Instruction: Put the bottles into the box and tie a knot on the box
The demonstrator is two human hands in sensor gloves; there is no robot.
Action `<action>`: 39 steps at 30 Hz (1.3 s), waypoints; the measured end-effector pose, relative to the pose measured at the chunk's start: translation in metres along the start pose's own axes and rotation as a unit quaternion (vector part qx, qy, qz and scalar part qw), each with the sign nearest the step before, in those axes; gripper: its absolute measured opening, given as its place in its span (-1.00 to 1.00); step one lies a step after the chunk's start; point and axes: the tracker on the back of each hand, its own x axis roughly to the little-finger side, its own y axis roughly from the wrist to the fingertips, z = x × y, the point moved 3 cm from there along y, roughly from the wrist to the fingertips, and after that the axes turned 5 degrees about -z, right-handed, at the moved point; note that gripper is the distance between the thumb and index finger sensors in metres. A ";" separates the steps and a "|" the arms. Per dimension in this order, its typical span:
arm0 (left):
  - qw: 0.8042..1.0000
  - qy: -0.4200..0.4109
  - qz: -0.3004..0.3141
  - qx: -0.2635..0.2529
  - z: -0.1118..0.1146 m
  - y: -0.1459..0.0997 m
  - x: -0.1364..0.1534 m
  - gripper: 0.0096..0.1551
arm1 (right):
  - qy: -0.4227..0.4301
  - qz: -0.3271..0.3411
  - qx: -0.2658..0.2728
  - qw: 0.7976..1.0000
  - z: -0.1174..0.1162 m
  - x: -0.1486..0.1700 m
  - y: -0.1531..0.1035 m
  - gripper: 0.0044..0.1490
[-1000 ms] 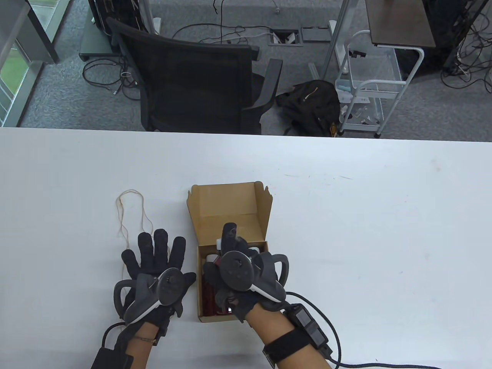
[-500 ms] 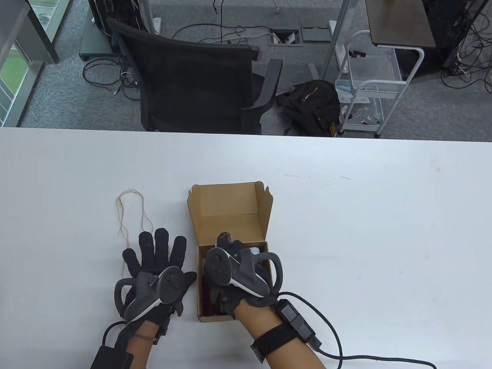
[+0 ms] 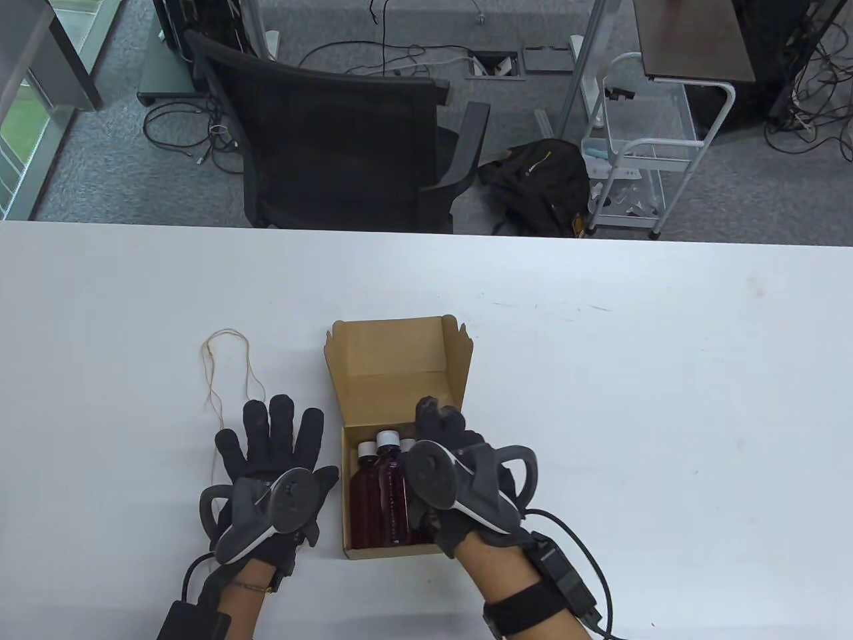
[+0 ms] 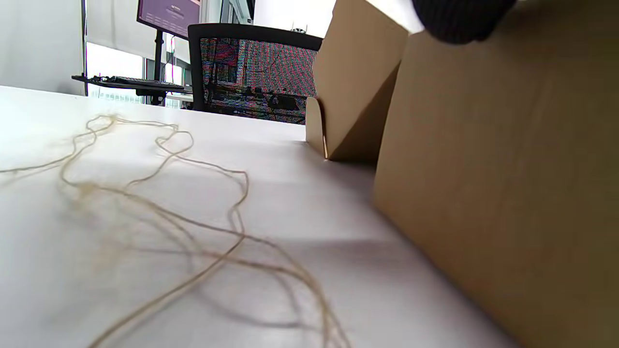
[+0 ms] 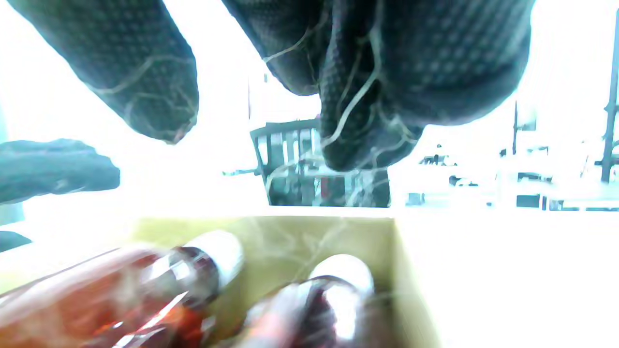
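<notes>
A brown cardboard box (image 3: 353, 547) sits near the table's front, its lid (image 3: 390, 347) folded back and upright. Dark red bottles with white caps (image 3: 380, 487) lie side by side inside it; the right wrist view shows two of them (image 5: 159, 285). My right hand (image 3: 443, 427) hovers over the box's right side, fingers loosely bent and holding nothing. My left hand (image 3: 276, 433) lies flat on the table just left of the box, fingers spread. A thin tan string (image 3: 226, 373) lies loose on the table beyond the left hand, also in the left wrist view as string (image 4: 193, 222).
A black office chair (image 3: 333, 133) stands behind the table's far edge. On the floor lie a black bag (image 3: 540, 180) and cables, with a white wire cart (image 3: 640, 147) beside them. White tabletop (image 3: 633, 400) stretches to the right of the box.
My right hand has lifted out of the box and moved right, uncovering the bottles lying inside. The left hand and the string have stayed put.
</notes>
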 end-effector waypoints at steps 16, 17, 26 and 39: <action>0.999 -0.045 0.003 0.001 0.010 0.000 0.002 0.00 | 0.206 0.010 -0.011 0.979 -0.066 0.131 -0.047 0.20; 0.999 -0.053 0.004 0.002 0.010 0.001 0.003 -0.01 | 0.219 0.007 -0.022 0.976 -0.070 0.133 -0.048 0.19; 0.991 -0.131 0.018 0.000 0.007 -0.002 0.004 -0.01 | 0.293 0.008 -0.047 0.955 -0.089 0.135 -0.049 0.17; 0.985 -0.150 0.068 0.048 0.017 -0.004 -0.017 0.01 | 0.436 0.037 -0.091 0.895 -0.100 0.131 -0.047 0.14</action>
